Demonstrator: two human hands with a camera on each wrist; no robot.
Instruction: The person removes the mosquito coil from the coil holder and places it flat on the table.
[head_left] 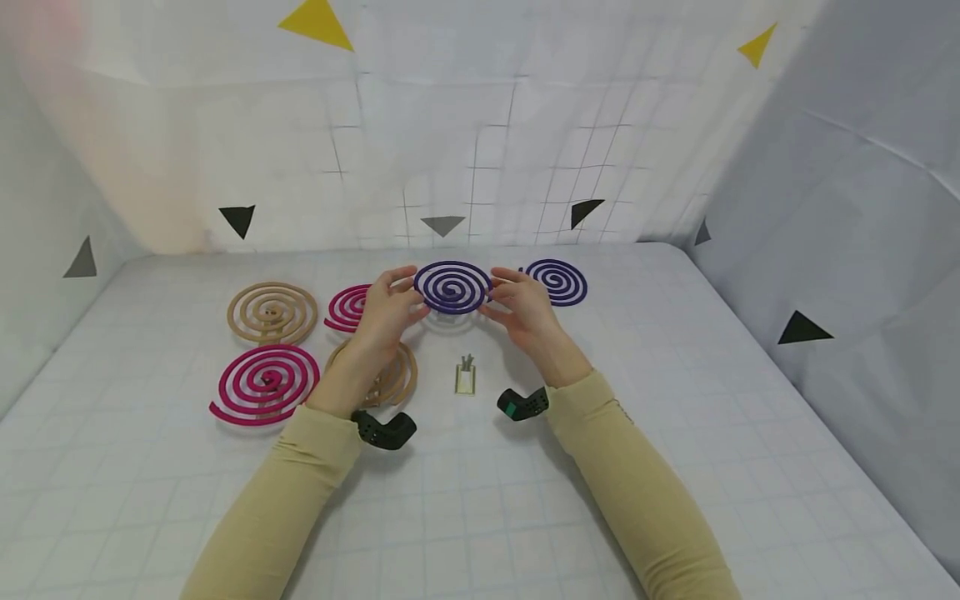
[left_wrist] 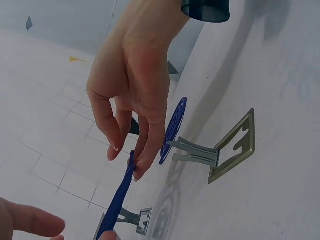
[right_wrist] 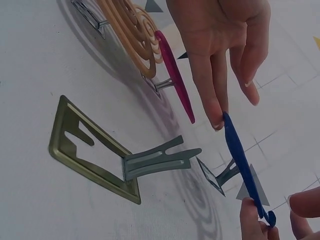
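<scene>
A blue mosquito coil (head_left: 452, 288) lies nearly flat between my two hands, raised above the table. My left hand (head_left: 382, 308) has its fingertips at the coil's left edge, thumb apart from it. At the opposite edge are the fingertips of my right hand (head_left: 528, 312), fingers fairly straight. The wrist views show the coil almost edge-on, with a small metal stand (right_wrist: 214, 181) under it whose prongs overlap its underside. Nearer me, a second metal coil stand (head_left: 465, 379) sits bare, its forked prongs (left_wrist: 195, 151) sticking up from a rectangular base.
Another blue coil (head_left: 557, 282) sits behind my right hand. On the left are two tan coils (head_left: 272, 310) and two pink coils (head_left: 270, 379), raised on stands; my left arm partly covers some. White sheets (head_left: 885, 250) enclose the table at the back and sides.
</scene>
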